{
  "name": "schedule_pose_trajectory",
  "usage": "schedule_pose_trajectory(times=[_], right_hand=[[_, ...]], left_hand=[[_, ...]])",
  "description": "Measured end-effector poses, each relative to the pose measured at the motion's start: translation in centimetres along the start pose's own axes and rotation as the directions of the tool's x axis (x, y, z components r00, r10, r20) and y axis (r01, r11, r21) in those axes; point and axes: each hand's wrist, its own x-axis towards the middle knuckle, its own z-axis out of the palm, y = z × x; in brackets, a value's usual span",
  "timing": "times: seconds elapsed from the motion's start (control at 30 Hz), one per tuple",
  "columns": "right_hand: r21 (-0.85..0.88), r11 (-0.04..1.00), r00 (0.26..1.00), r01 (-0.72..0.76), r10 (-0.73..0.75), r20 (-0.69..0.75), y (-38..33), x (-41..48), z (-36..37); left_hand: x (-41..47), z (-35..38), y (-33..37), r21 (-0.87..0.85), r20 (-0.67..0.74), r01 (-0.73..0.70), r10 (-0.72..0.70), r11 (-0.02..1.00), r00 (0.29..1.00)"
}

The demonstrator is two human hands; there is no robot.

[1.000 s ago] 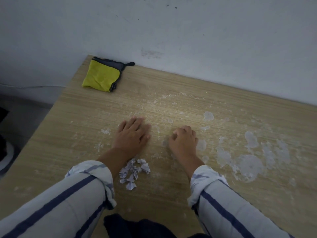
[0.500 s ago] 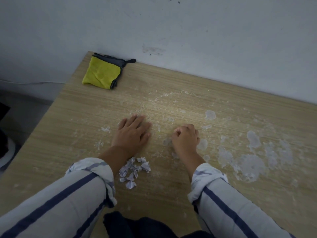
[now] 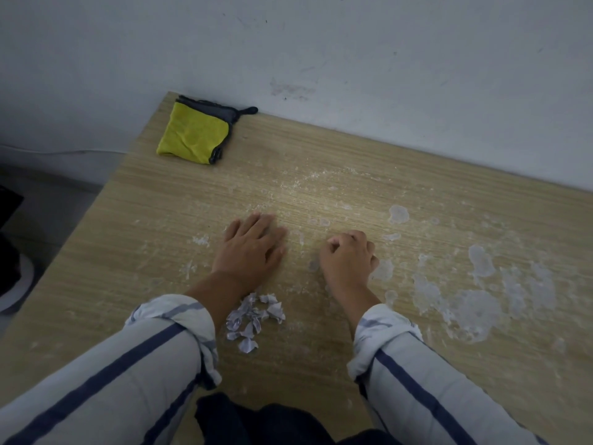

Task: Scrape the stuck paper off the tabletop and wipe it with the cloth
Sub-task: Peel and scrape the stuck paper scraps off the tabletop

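Open desk (image 3: 154, 239) runs from the left hand (image 3: 252, 248) up to the folded cloth (image 3: 192, 136) in the far left corner, a scrap pile (image 3: 253, 316) lies just beside the left wrist, and stuck paper patches (image 3: 475, 303) crowd the right side.

Nothing here can be read. The paper scraps (image 3: 253, 319) lying near the front edge of the tabletop (image 3: 160, 239) are too small and blurred to show any print. The yellow cloth (image 3: 192, 136) at the far left corner carries no tag or lettering that I can make out.
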Motion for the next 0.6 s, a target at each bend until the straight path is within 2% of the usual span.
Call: schedule_pose_trajectory(times=[0.33,0.6], right_hand=[[-0.057,0.998,1.0,-0.001,0.001,-0.005,-0.31,0.17,0.14],[0.029,1.0,1.0,-0.005,0.004,0.009,0.18,-0.19,-0.03]], left_hand=[[-0.08,-0.09,0.08,-0.004,-0.01,-0.002,0.002,1.0,1.0],[-0.05,-0.05,0.04,0.012,-0.002,-0.001,0.001,1.0,1.0]])
